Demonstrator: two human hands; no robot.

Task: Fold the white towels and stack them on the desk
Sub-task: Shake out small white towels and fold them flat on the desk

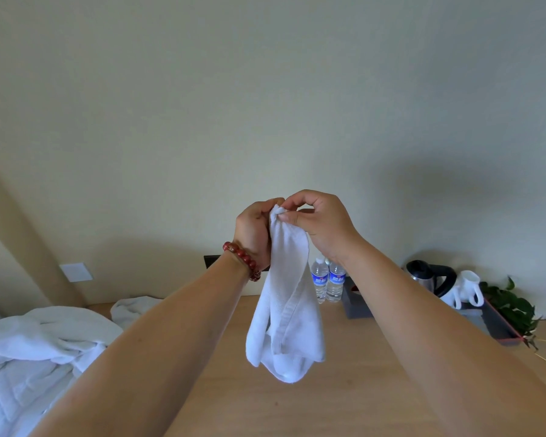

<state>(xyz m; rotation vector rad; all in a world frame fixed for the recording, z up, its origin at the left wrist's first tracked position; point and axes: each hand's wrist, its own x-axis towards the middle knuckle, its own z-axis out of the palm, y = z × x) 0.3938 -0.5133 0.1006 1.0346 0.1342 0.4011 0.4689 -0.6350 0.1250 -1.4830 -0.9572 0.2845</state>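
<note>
Centre of frame: both hands raised above the desk (344,389), meeting at the top of one small white towel (286,310).

Left hand (254,230): fingers curled round the towel's upper end, gripping it from the left side. The fingertips are hidden behind the cloth. A red bead bracelet (241,260) sits on that wrist.

Right hand (320,222): thumb and forefinger pinch the same bunched top corner from the right; the other fingers are curled, their tips out of sight.

The towel hangs free in the air from that shared grip, doubled lengthwise, a hem running down its middle. Its lower end droops in a rounded fold, clear of the wooden desk top. How many layers it has I cannot tell.

Lower left of frame: a heap of white towels (29,348), unfolded, cut off by the left and bottom edges. A further crumpled white piece (133,307) lies just behind it on the desk.

Right of centre, at the wall: two water bottles (327,282) stand side by side, partly hidden by the hanging towel and the right forearm. Further right, a dark tray (498,323) holds a kettle (426,274) and two white cups (468,290); a leafy plant (514,305) is beside them. At the far right edge, a small yellow and pale object is blurred and cut off.
</note>
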